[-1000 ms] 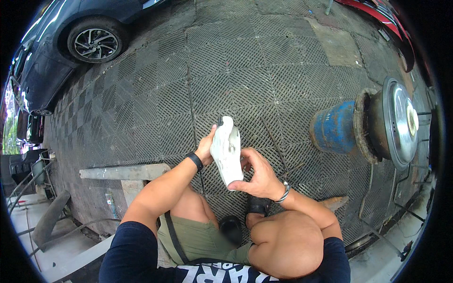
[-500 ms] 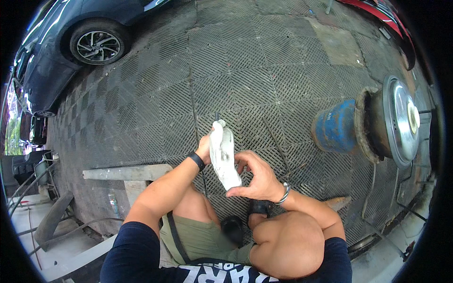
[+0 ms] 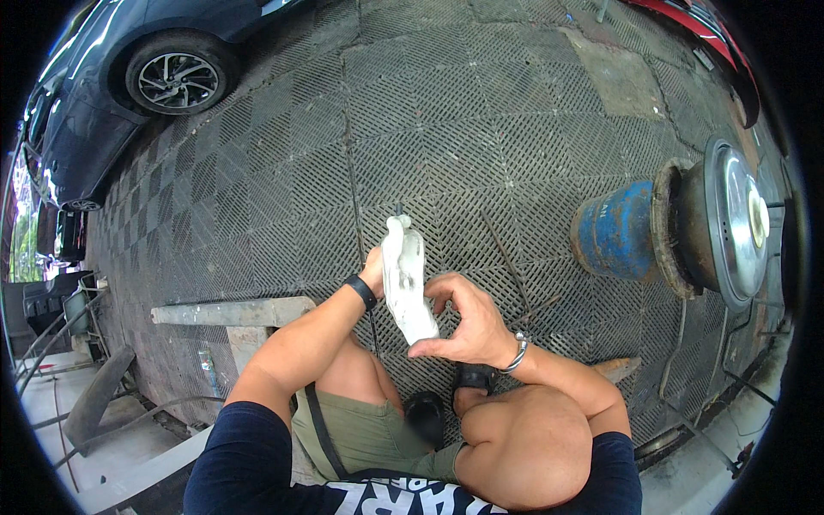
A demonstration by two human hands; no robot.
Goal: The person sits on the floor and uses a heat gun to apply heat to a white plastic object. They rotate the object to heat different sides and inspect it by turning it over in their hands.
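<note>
A long, lumpy white object (image 3: 403,279) with greyish smudges and a short dark stub at its far end is held out in front of me, above the floor. I cannot make out its exact kind. My left hand (image 3: 374,271) grips it from the left side, its fingers mostly hidden behind the object. At the near end, my right hand (image 3: 470,322) has the thumb against the tip and the bent fingers along the right side. A black band sits on my left wrist and a metal bracelet on my right.
To the right stands a rusty blue gas cylinder (image 3: 616,232) with a lidded metal pot (image 3: 742,225) beside it. A dark car (image 3: 94,112) is parked far left, a red vehicle (image 3: 708,34) far right. A grey plank (image 3: 232,312) lies left of my legs. Ridged mats (image 3: 438,129) cover the floor.
The white object has tipped slightly more upright, its far end shifting a little to the right. Both hands keep nearly the same hold.
</note>
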